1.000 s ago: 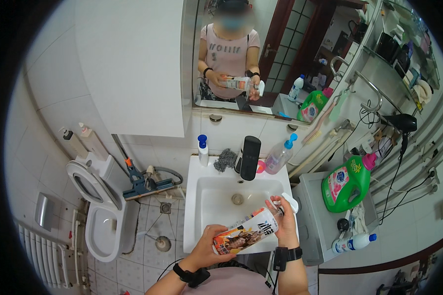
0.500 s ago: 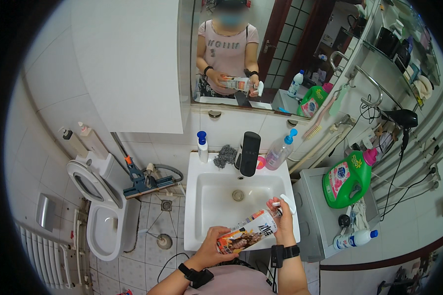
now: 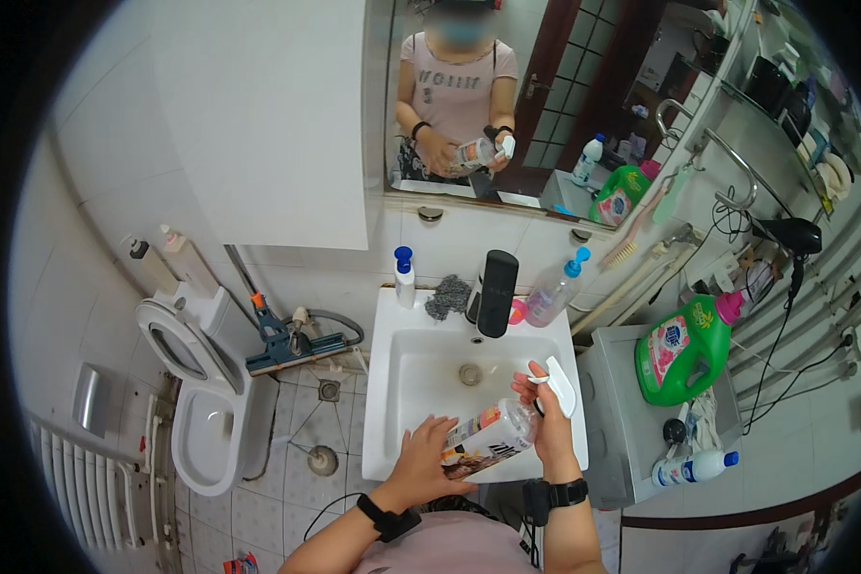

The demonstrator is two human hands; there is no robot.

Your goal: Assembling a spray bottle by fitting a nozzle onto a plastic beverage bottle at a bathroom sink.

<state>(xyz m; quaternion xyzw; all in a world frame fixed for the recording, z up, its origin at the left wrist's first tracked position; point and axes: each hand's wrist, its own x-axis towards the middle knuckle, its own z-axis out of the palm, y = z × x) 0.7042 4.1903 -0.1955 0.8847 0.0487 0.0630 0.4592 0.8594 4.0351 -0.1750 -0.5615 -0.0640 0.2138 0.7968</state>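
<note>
A clear spray bottle (image 3: 493,440) with a printed white and orange label lies tilted over the front of the white sink (image 3: 378,383). My left hand (image 3: 421,464) is closed round its lower end, fingers along the label. My right hand (image 3: 550,430) is closed at the neck end, and the white trigger head (image 3: 560,387) sticks up past its fingers. The hand hides the joint between head and bottle. In the mirror (image 3: 536,105) the same hold shows from the front.
Behind the basin stand a black faucet (image 3: 496,292), a grey scouring pad (image 3: 448,298), a blue-capped bottle (image 3: 405,277) and a clear pump bottle (image 3: 555,292). Right, a grey cabinet (image 3: 603,411) carries a green detergent jug (image 3: 684,349). Left are a toilet (image 3: 206,430) and a mop (image 3: 297,349).
The bottle has turned in my hands, so its label shows a different side and more clear plastic shows at its shoulder. My left hand has spread further over the lower end. The view has shifted slightly.
</note>
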